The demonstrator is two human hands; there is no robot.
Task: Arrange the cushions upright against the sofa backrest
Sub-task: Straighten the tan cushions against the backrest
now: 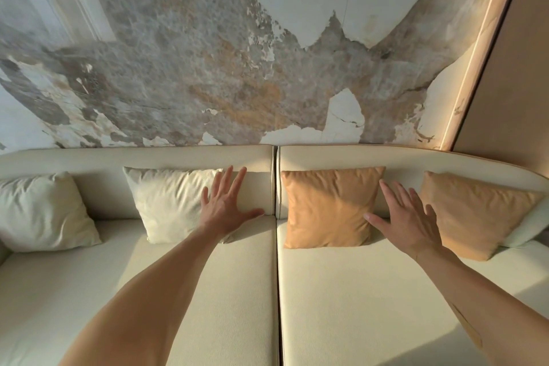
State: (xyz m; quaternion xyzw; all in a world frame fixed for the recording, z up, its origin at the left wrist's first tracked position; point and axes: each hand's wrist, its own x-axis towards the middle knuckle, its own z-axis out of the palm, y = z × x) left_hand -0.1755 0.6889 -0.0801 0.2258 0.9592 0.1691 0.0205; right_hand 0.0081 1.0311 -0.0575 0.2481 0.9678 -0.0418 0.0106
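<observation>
Several cushions lean upright against the cream sofa backrest (178, 157). A white cushion (41, 211) stands at the far left and a second white cushion (172, 202) left of centre. An orange cushion (326, 208) stands right of the centre seam, another orange cushion (475, 214) at the far right. My left hand (225, 205) is flat with fingers spread over the right edge of the second white cushion. My right hand (407, 217) is spread between the two orange cushions, overlapping the right edge of the nearer one. Neither hand grips anything.
The cream seat cushions (208, 291) stretch toward me, split by a centre seam (278, 276). Behind the sofa is a wall (208, 68) with a peeling, mottled pattern. A tan panel (511, 68) runs along the right. The sofa arm curves in at far right.
</observation>
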